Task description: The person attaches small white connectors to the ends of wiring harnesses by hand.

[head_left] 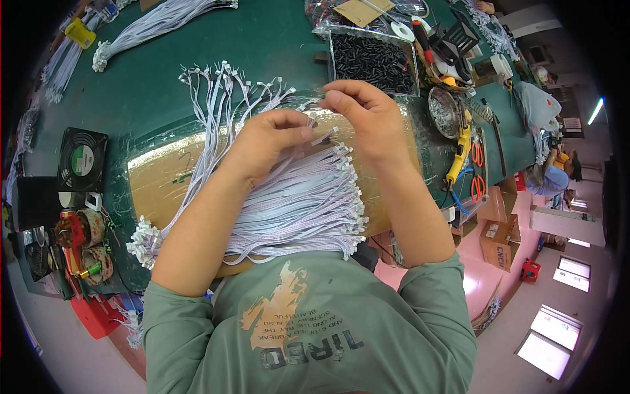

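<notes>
Over the bench, my left hand [266,141] pinches a thin white flat cable [311,120] between thumb and forefinger. My right hand [371,121] is closed just beside it, thumb and forefinger together near the cable's connector end. What those fingertips hold is too small to make out. Beneath both hands lies a thick bundle of white flat cables [295,220] with small white connectors at the ends. More loose cables [213,115] fan out beyond my left hand, their connectors pointing away from me.
A clear-film-covered cardboard sheet [154,171] lies under the cables. Beyond my right hand stands a tray of small black tubes [371,62]. To the right are a metal bowl [444,111], a yellow tool [458,154] and orange-handled scissors [478,187]; a black fan [82,161] stands left.
</notes>
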`<state>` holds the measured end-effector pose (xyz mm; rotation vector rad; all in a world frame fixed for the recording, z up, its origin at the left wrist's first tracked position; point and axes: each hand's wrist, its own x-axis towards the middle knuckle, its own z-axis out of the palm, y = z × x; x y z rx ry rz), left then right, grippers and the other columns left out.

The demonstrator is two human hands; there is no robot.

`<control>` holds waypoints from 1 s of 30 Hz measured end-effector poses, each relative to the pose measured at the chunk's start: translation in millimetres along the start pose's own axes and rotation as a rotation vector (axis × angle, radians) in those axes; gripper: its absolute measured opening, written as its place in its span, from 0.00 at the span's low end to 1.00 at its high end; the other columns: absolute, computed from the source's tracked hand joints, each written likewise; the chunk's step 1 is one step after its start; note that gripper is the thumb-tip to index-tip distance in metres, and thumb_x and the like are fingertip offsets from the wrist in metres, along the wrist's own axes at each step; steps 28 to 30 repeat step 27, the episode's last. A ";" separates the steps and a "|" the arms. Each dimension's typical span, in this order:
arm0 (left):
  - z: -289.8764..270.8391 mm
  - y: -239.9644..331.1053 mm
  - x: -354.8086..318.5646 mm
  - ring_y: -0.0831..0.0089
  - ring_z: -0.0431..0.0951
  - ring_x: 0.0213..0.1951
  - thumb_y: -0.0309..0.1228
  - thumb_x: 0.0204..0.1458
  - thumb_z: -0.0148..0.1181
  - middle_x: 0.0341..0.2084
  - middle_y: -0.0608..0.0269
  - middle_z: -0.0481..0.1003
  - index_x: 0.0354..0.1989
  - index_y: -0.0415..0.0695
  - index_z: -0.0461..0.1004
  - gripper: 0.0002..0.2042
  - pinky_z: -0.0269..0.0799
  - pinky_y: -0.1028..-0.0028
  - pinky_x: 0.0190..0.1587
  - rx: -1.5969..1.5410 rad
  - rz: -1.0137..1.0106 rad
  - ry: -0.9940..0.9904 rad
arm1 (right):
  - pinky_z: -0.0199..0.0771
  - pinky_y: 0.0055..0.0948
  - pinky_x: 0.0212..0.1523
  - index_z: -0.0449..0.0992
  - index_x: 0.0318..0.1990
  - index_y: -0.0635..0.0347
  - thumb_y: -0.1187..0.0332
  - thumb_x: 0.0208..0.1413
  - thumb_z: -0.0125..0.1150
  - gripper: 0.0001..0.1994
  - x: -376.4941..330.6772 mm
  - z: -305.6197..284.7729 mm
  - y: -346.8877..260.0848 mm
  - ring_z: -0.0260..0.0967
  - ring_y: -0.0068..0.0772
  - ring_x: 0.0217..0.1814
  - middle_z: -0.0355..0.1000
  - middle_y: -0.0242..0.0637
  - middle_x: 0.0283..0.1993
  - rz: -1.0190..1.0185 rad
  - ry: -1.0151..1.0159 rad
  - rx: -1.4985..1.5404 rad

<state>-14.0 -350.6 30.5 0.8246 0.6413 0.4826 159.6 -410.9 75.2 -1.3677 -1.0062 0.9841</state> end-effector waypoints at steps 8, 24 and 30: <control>-0.5 -1.0 0.8 0.70 0.78 0.32 0.23 0.52 0.63 0.30 0.61 0.75 0.38 0.38 0.72 0.07 0.76 0.74 0.38 -0.048 0.023 -0.007 | 0.65 0.17 0.31 0.78 0.42 0.65 0.70 0.57 0.61 0.09 -8.7 -7.7 7.3 0.65 0.15 0.30 0.71 0.26 0.29 0.158 -0.029 -0.010; -0.3 -0.1 1.0 0.70 0.79 0.33 0.22 0.51 0.62 0.32 0.60 0.76 0.40 0.37 0.72 0.09 0.76 0.75 0.40 -0.051 0.011 0.008 | 0.63 0.16 0.27 0.77 0.41 0.65 0.69 0.57 0.62 0.09 -8.0 -6.8 14.9 0.64 0.14 0.27 0.70 0.26 0.28 0.165 -0.012 0.055; 1.6 1.6 -0.2 0.71 0.79 0.34 0.24 0.53 0.63 0.33 0.61 0.75 0.45 0.37 0.72 0.12 0.76 0.76 0.40 -0.020 0.007 0.008 | 0.63 0.16 0.28 0.77 0.42 0.65 0.68 0.57 0.63 0.10 -8.2 -8.5 16.1 0.64 0.15 0.28 0.70 0.26 0.28 0.188 -0.008 0.051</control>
